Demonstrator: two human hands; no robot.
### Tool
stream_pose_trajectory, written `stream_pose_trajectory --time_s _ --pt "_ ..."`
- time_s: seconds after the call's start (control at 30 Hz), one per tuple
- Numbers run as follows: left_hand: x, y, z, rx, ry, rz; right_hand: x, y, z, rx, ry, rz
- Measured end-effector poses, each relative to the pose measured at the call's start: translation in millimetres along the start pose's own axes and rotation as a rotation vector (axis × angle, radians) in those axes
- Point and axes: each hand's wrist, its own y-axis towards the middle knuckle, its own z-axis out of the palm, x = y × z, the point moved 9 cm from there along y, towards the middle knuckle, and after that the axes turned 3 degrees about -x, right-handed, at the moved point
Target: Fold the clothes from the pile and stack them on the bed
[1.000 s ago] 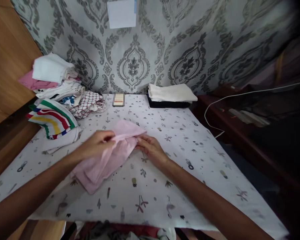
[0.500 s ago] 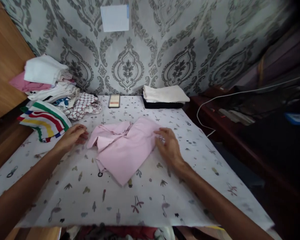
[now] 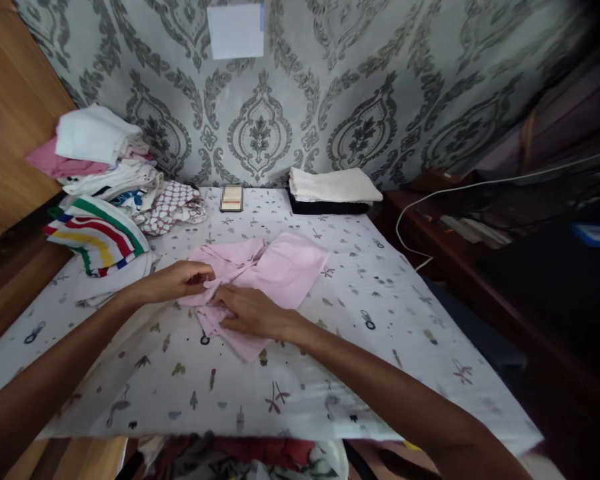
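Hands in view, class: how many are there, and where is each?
2: the left hand at the left part of the pink cloth, the right hand just right of it, over the cloth.

Two bare human arms, person otherwise out of view. Left hand (image 3: 173, 283): bare, slim fingers, narrow bare wrist. Left forearm (image 3: 87, 337): bare, long, slender, thicker toward the elbow. Right hand (image 3: 253, 312): bare too, same slim build, back and knuckles facing me. Right forearm (image 3: 370, 373): bare past the front edge of the table (image 3: 307, 417), lean, tapering to the wrist. Fingernails too small to make out.
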Motion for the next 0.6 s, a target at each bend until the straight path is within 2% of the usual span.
stream_pose_trajectory --time_s 0.1,0.2,0.27,0.33,0.4,0.5,0.6 --pt "9.8 -4.2 -12.5 -0.111 -0.072 -0.01 -0.6 1.2 -1.3 0.046 0.035 -0.011" --pt "19.9 -15.7 -39.2 -0.306 -0.246 -0.026 -2.2 2.5 2.4 0.106 0.03 0.028" --pt "28.4 -28.3 -56.8 -0.418 -0.43 -0.062 -2.1 -0.7 -0.8 0.073 0.006 0.051" --pt "35.3 -42.3 -70.0 -0.498 -0.596 -0.093 0.1 -10.6 -11.2 -0.02 -0.021 0.054" --pt "39.1 -56.5 -81.1 -0.573 -0.692 -0.097 5.7 -29.3 -26.9 -0.126 0.03 0.013" --pt "42.5 -76.1 -92.6 -0.658 -0.715 -0.093 11.1 -75.0 -58.4 -0.275 0.307 -0.066" --pt "47.4 -95.8 -100.7 -0.698 -0.637 -0.14 1.5 -136.1 -88.5 -0.406 0.516 0.004"
